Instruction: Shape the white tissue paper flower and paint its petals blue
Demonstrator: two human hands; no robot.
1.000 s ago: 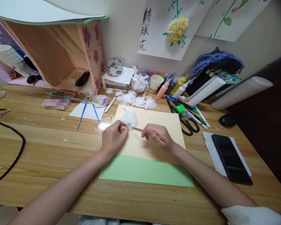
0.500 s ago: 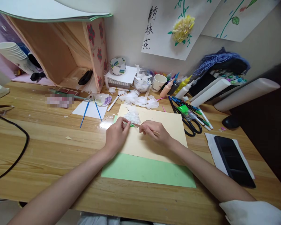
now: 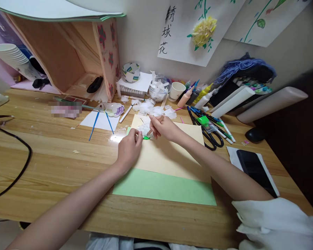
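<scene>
A fluffy cluster of white paper pieces sits on a cream sheet, with a bright green patch at its lower edge. My left hand rests at the cluster's left side, fingers curled together; whatever lies between their tips is hidden. Above the cluster's right side, my right hand grips a thin, flat wooden stick that points down to the white paper. Under the cream sheet lies a light green sheet.
Behind the sheets are loose white paper scraps and a bowl of strips. Black scissors and several pens lie right, near a phone. Paintbrushes lie left. Paint bottles line the back.
My right hand has risen and moved away from me, tipping the wooden stick from nearly flat to steep over the white cluster. My left hand stays almost in place.
</scene>
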